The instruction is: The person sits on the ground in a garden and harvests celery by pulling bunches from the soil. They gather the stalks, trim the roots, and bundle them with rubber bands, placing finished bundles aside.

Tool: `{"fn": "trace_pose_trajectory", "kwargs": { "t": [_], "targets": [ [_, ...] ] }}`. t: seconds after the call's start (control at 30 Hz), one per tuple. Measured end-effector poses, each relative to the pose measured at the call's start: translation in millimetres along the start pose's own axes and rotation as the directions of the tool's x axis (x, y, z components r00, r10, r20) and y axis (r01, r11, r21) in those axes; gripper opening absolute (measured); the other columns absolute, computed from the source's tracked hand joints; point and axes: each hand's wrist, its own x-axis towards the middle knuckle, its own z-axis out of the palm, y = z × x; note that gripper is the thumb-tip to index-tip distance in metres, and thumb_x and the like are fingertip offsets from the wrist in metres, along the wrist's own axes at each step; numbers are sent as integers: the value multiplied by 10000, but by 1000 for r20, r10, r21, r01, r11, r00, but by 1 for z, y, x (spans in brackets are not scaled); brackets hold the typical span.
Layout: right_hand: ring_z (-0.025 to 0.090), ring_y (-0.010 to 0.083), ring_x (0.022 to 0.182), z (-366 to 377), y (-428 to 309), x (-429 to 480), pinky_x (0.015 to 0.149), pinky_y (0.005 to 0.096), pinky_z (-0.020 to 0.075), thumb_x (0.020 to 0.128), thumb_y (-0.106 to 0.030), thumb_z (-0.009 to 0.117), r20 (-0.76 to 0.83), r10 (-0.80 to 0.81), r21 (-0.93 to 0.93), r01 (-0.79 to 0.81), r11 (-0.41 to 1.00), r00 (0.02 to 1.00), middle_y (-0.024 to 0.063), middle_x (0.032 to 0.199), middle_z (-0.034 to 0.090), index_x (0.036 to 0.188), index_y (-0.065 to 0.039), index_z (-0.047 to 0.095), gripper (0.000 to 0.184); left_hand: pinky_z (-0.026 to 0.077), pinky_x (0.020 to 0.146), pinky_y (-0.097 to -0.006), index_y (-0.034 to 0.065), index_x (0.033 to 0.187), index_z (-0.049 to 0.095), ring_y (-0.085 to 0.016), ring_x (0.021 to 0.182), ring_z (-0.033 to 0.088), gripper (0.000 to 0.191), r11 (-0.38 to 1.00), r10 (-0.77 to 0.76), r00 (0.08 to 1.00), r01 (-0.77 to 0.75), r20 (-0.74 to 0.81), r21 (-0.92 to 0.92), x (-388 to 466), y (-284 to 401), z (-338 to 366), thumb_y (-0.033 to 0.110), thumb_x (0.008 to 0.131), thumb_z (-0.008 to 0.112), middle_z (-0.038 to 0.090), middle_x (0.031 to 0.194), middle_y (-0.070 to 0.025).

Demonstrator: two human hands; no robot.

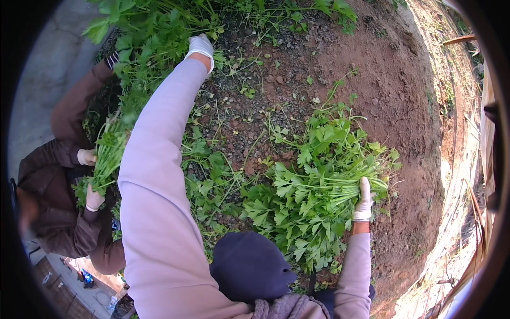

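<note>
My right hand [363, 201], in a pale glove, grips a thick bunch of leafy celery [318, 191] by its stalks. The roots of the bunch point right, and its leaves spread left over the soil. My left hand [200, 48], also gloved, reaches far forward to the base of the standing celery plants [155, 44]. Its fingers are curled in among the stalks and partly hidden, so I cannot tell whether they close on any. A dark cap [251, 267] shows between my two lavender sleeves.
At left, a co-worker [59, 203] in a brown jacket holds another celery bunch [107, 151] in gloved hands. Loose leaves and stems [215, 171] litter the bed. Bare reddish soil [390, 91] slopes to dry straw [458, 159] at right. Paving [51, 60] lies at far left.
</note>
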Motion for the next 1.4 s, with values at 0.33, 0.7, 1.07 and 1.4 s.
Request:
{"fn": "trace_pose_trajectory", "kwargs": {
  "t": [0.33, 0.7, 1.07, 1.4],
  "targets": [
    [552, 146, 1069, -5, 8, 6, 978, 333, 443, 788, -256, 796, 10, -20, 16, 20, 1000, 1000, 63, 1262, 561, 1345, -33, 491, 674, 435, 1019, -388, 63, 1442, 358, -294, 1202, 571, 931, 758, -186, 972, 236, 145, -609, -8, -37, 51, 414, 700, 798, 584, 1304, -159],
    [564, 151, 1074, -7, 6, 8, 983, 332, 450, 748, -167, 831, 14, 47, 70, -48, 996, 999, 79, 1257, 566, 1351, -8, 471, 720, 549, 700, -408, 156, 989, 682, -276, 750, 684, 245, 740, 3, 988, -106, -154, -665, -128, 32, 14, 362, 869, 627, 690, 801, -112],
    [619, 170, 1010, 9, -2, 0, 963, 329, 479, 715, -115, 853, 42, -99, 91, 95, 991, 994, 107, 1158, 628, 1211, 28, 578, 585, 493, 927, -375, 43, 1191, 653, -289, 1125, 623, 746, 583, -76, 922, 349, 379, -734, -84, 10, 56, 606, 709, 742, 637, 1229, -168],
    [494, 264, 1249, 20, -1, 13, 1060, 344, 399, 637, -274, 903, 264, -15, 304, -69, 950, 964, 231, 1365, 488, 1444, 33, 261, 1075, 501, 818, -433, -92, 1081, 648, -338, 866, 651, 447, -253, -314, 941, 49, 130, -966, -50, 57, 124, 255, 799, 662, 688, 1043, -208]
  ]
}}
